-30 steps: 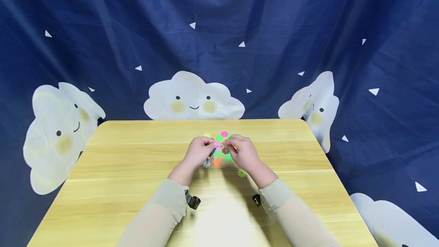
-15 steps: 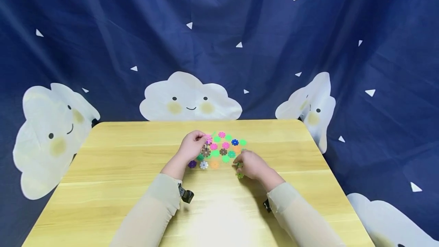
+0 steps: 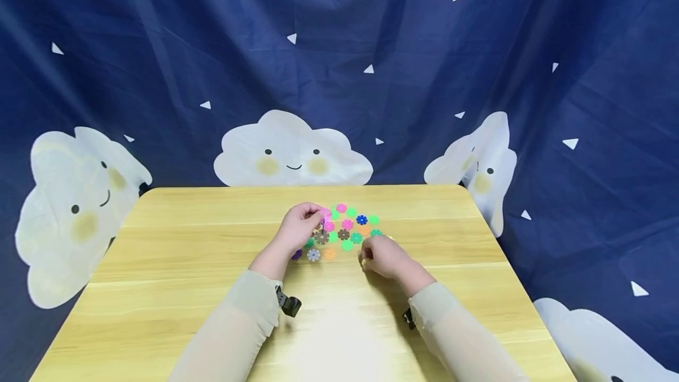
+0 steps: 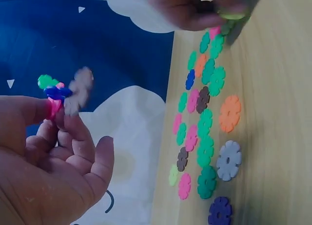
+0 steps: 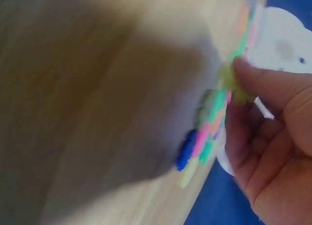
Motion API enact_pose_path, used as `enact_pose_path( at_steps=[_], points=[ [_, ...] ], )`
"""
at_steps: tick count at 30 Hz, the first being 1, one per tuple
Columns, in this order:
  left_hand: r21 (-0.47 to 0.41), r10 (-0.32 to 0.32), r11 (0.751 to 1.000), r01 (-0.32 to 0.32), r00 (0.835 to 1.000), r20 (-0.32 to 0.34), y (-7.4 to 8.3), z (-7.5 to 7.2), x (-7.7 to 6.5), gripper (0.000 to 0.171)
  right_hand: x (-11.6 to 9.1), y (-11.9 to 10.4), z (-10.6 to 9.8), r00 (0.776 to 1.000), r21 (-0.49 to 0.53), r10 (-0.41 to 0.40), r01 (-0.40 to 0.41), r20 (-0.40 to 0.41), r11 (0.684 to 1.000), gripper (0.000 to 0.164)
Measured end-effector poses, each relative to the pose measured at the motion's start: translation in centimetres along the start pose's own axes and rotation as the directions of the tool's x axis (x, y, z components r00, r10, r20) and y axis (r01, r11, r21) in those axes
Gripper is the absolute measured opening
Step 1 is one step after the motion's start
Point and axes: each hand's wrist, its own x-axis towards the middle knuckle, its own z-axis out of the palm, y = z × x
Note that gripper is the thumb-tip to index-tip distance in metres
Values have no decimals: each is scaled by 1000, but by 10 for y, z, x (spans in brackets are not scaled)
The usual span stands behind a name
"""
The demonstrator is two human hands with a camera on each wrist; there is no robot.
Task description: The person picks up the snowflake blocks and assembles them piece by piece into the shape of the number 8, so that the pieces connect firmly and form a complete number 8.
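The left hand [image 4: 58, 161] on my feed pinches a joined cluster of notched, flower-shaped discs [image 4: 58, 92], pink, blue and green among them, raised at the left side of the loose discs [image 4: 229, 160] spread on the wood-grain table [image 3: 132, 311]. Near the spread's right end I see the right hand [image 5: 278, 137] gripping a yellow-green disc [image 5: 242, 96]; whether it touches the table, I cannot tell.
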Motion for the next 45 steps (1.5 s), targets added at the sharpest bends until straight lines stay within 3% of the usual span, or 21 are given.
enact_pose_path(
  at_steps=[3,6,10,12,14,20,25,30,33,37,42,45],
  points=[
    [45,60,997,-59,998,-18,0,1,-6,14,5,-9,-7,989,213,-9,41,-147,976,17],
    [90,103,991,-100,994,-39,2,1,-11,11,10,-23,-17,950,420,19,119,-310,900,8],
    [107,114,988,-110,993,-31,4,5,-14,9,12,-35,-29,888,554,55,235,-456,799,10],
    [115,110,988,-107,994,-23,4,8,-15,9,11,-37,-31,865,565,60,270,-497,779,10],
    [136,116,984,-113,993,-18,4,11,-15,9,10,-38,-32,854,568,69,279,-515,774,10],
    [218,171,963,-161,985,-29,3,13,-17,11,9,-41,-33,848,566,84,272,-523,779,10],
    [231,204,955,-188,978,-47,5,13,-19,11,10,-42,-32,837,585,93,292,-539,757,11],
    [225,215,954,-196,975,-59,8,12,-20,12,12,-44,-30,823,640,116,334,-556,692,10],
    [219,211,956,-193,975,-65,9,13,-20,11,12,-45,-29,818,655,121,351,-562,669,9],
    [187,202,965,-185,976,-78,9,14,-19,11,14,-48,-28,824,671,119,356,-553,651,8],
    [101,182,980,-171,978,-106,8,15,-16,11,15,-52,-28,838,735,152,355,-524,577,8],
    [53,163,986,-159,981,-101,9,15,-15,10,15,-55,-29,845,763,176,341,-505,549,8]
  ],
)
